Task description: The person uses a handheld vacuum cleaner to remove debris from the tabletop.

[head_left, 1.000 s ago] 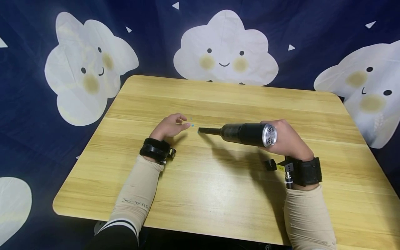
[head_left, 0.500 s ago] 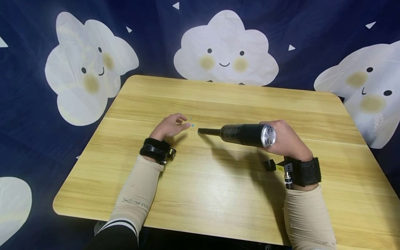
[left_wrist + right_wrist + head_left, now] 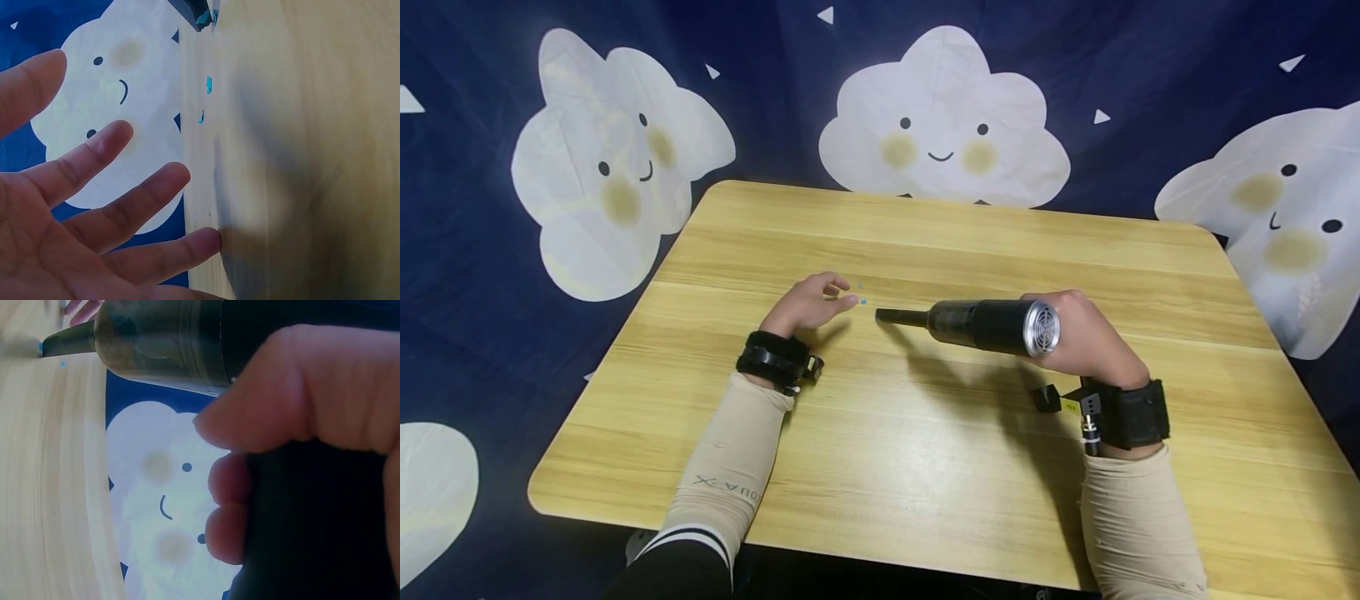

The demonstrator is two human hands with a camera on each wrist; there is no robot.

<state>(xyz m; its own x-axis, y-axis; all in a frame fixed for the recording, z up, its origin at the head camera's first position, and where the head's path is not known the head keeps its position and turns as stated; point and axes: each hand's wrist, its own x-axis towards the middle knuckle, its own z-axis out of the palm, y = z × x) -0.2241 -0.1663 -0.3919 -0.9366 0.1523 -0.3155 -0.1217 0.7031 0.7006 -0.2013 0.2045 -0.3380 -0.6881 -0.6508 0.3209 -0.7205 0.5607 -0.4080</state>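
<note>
My right hand (image 3: 1078, 337) grips a black handheld vacuum cleaner (image 3: 992, 325), its fingers curled round the handle in the right wrist view. The narrow nozzle (image 3: 902, 317) points left, its tip at the tabletop. In the left wrist view, teal-blue material (image 3: 204, 17) shows right at the nozzle's mouth. Two small blue scraps (image 3: 209, 85) lie on the wood nearby; the larger blue scrap (image 3: 863, 302) is just beside my left thumb. With fingers spread and loosely bent, my left hand (image 3: 808, 302) holds nothing, its little finger touching or close to the table.
A light wood-grain table (image 3: 880, 483) with rounded corners fills the space below the hands. Behind it hangs a dark blue curtain (image 3: 767, 100) printed with white clouds. Each wrist wears a black strap with a camera (image 3: 1048, 398).
The vacuum's body has shifted very slightly left and down. A blue speck visible at the nozzle tip earlier no longer shows in the head view. The left hand stays put.
</note>
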